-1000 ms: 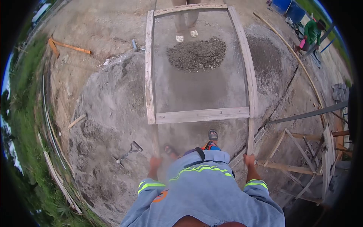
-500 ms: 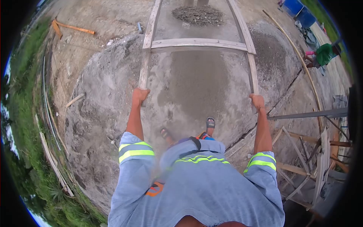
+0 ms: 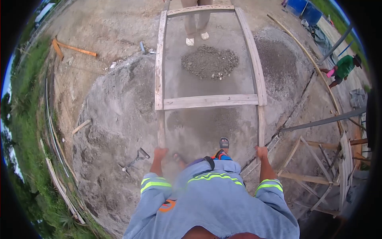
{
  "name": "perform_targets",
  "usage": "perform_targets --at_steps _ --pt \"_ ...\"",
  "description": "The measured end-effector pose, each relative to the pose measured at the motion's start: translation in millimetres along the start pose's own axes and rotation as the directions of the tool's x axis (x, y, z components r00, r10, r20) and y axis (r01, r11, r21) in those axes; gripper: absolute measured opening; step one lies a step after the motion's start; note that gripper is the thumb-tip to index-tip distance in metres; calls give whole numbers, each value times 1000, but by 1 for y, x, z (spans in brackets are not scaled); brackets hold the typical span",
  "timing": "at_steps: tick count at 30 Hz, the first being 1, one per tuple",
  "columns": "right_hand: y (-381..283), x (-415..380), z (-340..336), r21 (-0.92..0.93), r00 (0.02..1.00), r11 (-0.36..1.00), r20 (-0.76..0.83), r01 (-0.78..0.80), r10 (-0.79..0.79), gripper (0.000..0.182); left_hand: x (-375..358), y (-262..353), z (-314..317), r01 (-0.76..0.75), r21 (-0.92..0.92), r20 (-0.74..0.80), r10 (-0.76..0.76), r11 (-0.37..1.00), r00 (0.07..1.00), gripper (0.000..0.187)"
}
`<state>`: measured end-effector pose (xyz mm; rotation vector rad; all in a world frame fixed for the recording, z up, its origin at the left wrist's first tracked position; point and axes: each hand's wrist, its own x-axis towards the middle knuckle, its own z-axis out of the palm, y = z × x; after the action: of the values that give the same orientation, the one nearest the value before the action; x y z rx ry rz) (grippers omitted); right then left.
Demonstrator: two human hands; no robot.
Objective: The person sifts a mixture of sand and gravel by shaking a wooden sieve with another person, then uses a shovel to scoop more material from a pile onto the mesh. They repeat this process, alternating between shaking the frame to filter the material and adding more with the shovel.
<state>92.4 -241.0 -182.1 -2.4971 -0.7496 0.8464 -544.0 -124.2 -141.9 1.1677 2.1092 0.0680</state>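
Observation:
My left hand (image 3: pixel 160 153) is closed around the left wooden handle of a large framed sieve (image 3: pixel 211 102). On the other side, my right hand (image 3: pixel 261 152) wraps round the right handle. Fine mesh spans the wooden frame, and a heap of grey gravel (image 3: pixel 209 61) lies on it, a few paler stones near its lower edge. Beneath and in front of the sieve, grey sand covers the ground. Past the far bar another person's legs (image 3: pixel 195 24) are partly visible, pale shoes showing through the mesh; whether that person grips the frame is cut off.
To my left a shovel (image 3: pixel 139 156) lies on the sandy mound. A long wooden pole (image 3: pixel 294 36) runs along the right, near a wooden trestle (image 3: pixel 318 171). A person in green (image 3: pixel 345 67) bends farther right, below blue barrels (image 3: pixel 310 12). Grass borders the left.
The sieve has come toward me with both hands still on its handles, and my elbows are drawn back. The gravel heap appears nearer and more spread out. The person in green has shifted.

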Motion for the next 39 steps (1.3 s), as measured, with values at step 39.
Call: perform_targets --at_steps 39 --pt "-218 14 -94 -118 986 984 -84 136 -147 51 2 146 -118 -235 -158 -155 211 959 965 38"
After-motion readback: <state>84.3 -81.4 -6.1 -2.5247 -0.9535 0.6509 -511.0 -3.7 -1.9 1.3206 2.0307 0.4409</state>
